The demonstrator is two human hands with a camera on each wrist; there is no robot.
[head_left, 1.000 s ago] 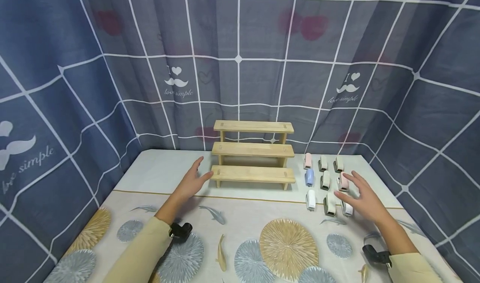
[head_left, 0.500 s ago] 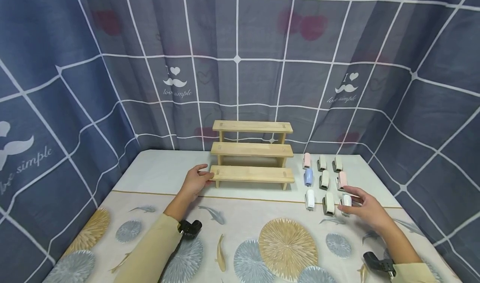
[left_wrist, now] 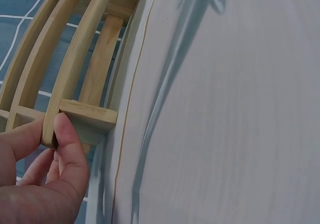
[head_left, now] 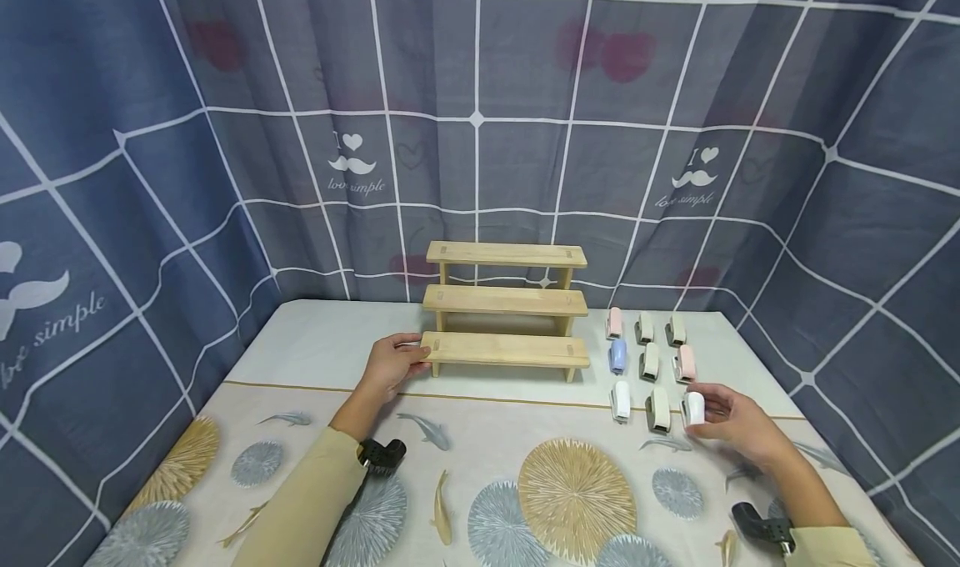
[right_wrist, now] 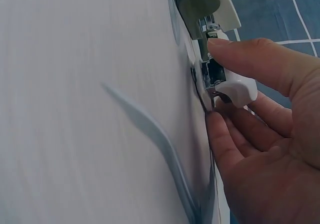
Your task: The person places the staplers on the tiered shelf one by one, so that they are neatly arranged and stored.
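The left hand (head_left: pixel 391 365) is pinching the rack (head_left: pixel 505 348), right hand (head_left: pixel 738 423) gripping white stapler (head_left: pixel 694 408); cream stapler (head_left: pixel 658 409) is standing at nine o'clock, pink stapler (head_left: pixel 685 363) at twelve.

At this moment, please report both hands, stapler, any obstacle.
Left hand: pinching left end of lowest step. Right hand: gripping front-right white stapler. Possible obstacle: cream stapler close beside.

The bench (head_left: pixel 322 333) is white across the frame's middle, with a cloth (head_left: pixel 525 421) of printed fish and round motifs toward the bottom; a three-tier wooden stand (head_left: pixel 505 300) occupies centre, nine mini staplers (head_left: pixel 649 362) in three rows right of centre
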